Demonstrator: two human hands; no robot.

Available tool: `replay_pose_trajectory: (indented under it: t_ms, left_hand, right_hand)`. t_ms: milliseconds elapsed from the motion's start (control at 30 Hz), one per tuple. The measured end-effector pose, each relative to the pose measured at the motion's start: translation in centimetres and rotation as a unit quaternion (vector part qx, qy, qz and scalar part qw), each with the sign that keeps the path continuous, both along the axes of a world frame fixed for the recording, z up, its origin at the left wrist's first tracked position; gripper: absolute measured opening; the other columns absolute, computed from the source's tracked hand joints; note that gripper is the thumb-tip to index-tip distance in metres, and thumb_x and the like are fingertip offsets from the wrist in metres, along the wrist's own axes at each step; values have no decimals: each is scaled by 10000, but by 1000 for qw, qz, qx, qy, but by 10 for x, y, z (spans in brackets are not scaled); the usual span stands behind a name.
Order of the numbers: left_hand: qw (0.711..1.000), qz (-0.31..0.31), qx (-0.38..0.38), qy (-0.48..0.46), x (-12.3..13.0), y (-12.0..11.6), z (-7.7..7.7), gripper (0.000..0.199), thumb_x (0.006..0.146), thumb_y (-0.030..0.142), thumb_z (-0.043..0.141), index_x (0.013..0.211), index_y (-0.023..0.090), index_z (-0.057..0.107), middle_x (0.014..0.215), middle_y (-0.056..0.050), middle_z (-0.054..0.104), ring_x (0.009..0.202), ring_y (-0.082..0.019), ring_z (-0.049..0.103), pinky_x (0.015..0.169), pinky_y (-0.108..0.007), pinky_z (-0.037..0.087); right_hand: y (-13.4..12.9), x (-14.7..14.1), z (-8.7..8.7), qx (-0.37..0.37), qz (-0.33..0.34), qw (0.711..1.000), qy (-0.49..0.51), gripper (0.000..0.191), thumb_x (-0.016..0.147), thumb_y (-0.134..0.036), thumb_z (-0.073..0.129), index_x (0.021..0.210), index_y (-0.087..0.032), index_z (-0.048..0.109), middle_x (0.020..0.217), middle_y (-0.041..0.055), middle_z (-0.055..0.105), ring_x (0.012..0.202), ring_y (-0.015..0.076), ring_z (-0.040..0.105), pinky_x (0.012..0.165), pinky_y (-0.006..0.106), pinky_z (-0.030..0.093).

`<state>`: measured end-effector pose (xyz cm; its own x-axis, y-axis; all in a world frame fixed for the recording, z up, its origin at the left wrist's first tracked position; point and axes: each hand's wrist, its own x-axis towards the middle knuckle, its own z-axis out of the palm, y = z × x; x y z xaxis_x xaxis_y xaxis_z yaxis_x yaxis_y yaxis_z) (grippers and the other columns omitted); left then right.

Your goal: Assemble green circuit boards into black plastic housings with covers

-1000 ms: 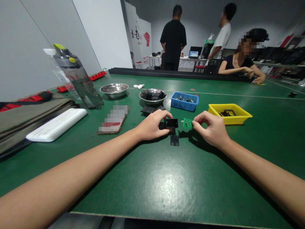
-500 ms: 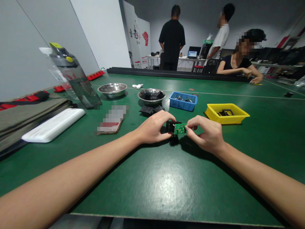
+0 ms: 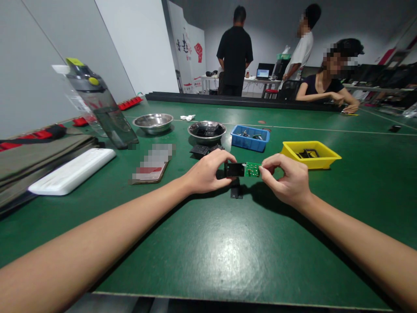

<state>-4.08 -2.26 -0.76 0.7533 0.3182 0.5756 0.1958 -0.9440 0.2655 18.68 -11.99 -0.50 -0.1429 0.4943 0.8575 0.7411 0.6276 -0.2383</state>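
Note:
Between thumb and fingers, my left hand (image 3: 208, 171) grips a black plastic housing (image 3: 235, 169), its dark inner face turned toward me. My right hand (image 3: 288, 178) pinches the right end of a green circuit board (image 3: 253, 169). The board's left edge meets the housing's right end; whether they are joined there I cannot tell. Below them on the table lies a small black plastic part (image 3: 236, 190). Further black parts (image 3: 202, 150) rest just behind my left hand.
Behind the hands stand a steel bowl of black parts (image 3: 207, 139), another steel bowl (image 3: 153, 128), a blue bin (image 3: 250, 142) with small metal pieces and a yellow bin (image 3: 309, 161). Leftward are a phone (image 3: 153, 165), a white case (image 3: 73, 171) and a bottle (image 3: 110, 115). A person (image 3: 332, 82) sits across.
The circuit board has shifted right with my right hand, exposing more of the housing's dark inside. Both hands are slightly higher, and the black part beneath shows more fully.

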Motion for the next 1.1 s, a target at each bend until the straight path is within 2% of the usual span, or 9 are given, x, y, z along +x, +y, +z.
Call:
replay_pose_trajectory:
  t_ms: [500,600,667,800,900,1000,1100]
  left_hand:
    - [1000,4,-3,2,1,0,1,291,824,215,680,1092,160,579,1022,-67,673,929,-190,629,821,-324,529]
    - [1000,2,-1,-1,0,0,1,287,824,217,680,1087,155,581,1017,-69,674,928,-191,631,822,-325,531]
    - [1000,2,-3,0,0,0,1,284,826,221,678,1086,154,585,1019,-70,678,933,-193,634,828,-329,533]
    - [1000,11,-19,2,0,0,1,281,816,220,675,1078,155,595,1017,-73,691,931,-197,651,833,-338,538]
    - [999,20,-49,-11,1,-1,1,273,788,208,685,1038,165,582,1034,-75,711,927,-197,678,834,-341,542]
    - [995,13,-87,-42,1,-3,1,308,729,191,714,962,184,513,1143,-107,720,1001,-212,703,858,-344,546]
    - [992,10,-114,-60,1,-5,1,361,699,193,722,947,199,460,1197,-129,714,1040,-225,710,859,-341,549]
  right_hand:
    - [-2,-1,0,-18,7,1000,2,125,849,-128,628,758,-205,593,632,-13,633,539,115,577,537,248,465]
    - [-1,-1,-3,-61,3,997,47,111,842,-164,642,749,-210,604,646,-11,644,560,126,588,557,262,480]
    - [1,0,-6,-114,1,987,113,103,833,-201,656,739,-212,614,662,-6,656,578,134,600,560,268,489]
    - [10,1,-8,-212,19,939,270,119,778,-255,684,699,-204,611,606,-13,642,514,124,572,502,258,465]
    - [17,5,-7,-250,29,907,337,140,730,-277,696,665,-204,595,561,-17,628,478,119,556,491,259,460]
    - [20,9,-9,-276,18,898,342,156,721,-298,693,659,-203,586,557,-11,627,462,118,538,474,261,434]
    - [22,15,-12,-283,-8,919,275,151,740,-304,683,683,-200,590,594,-4,631,500,128,542,495,270,419]
